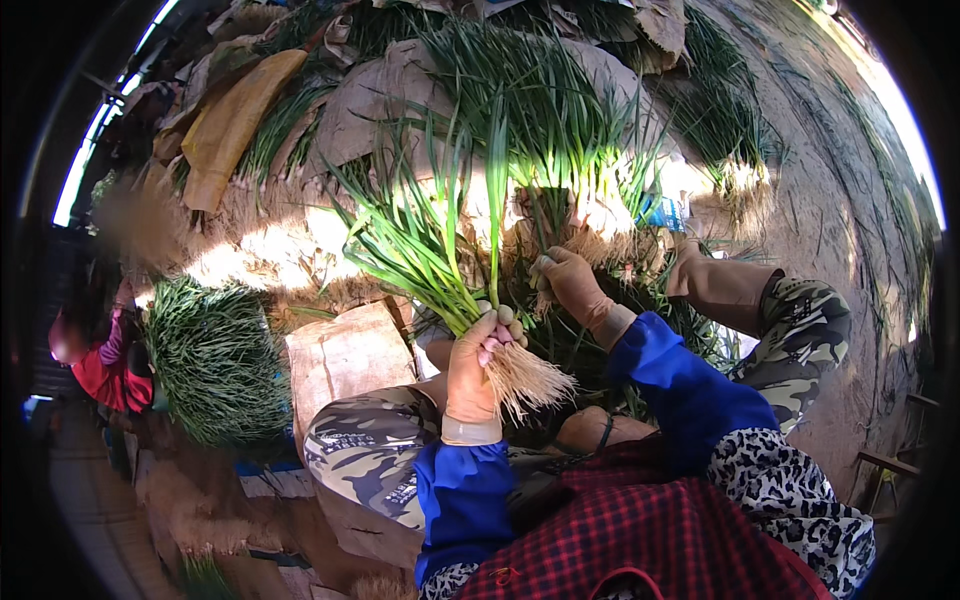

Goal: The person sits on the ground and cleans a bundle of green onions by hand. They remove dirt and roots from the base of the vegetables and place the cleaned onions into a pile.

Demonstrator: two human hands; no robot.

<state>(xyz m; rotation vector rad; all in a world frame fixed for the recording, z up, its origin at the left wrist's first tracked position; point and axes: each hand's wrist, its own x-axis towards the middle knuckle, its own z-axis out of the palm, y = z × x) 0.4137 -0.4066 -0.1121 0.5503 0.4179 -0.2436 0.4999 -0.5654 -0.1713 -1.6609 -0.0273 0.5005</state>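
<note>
In a tan glove with grey fingertips, my left hand is closed around a bunch of green-leaved allium plants. Their pinkish bulbs and pale stringy roots stick out below the fist, and the leaves fan up and left. My right hand, gloved alike, is up and to the right of it, with fingers bent at the root end of some darker green stalks. Whether it grips them is not plain. Just above it, a larger pile of the same plants lies with roots towards me.
More rooted bundles lie at the upper right. Brown sacking and a yellowish sheet are at the upper left. Left of my knee are a folded sack and a large leafy heap. A person in red is at the far left.
</note>
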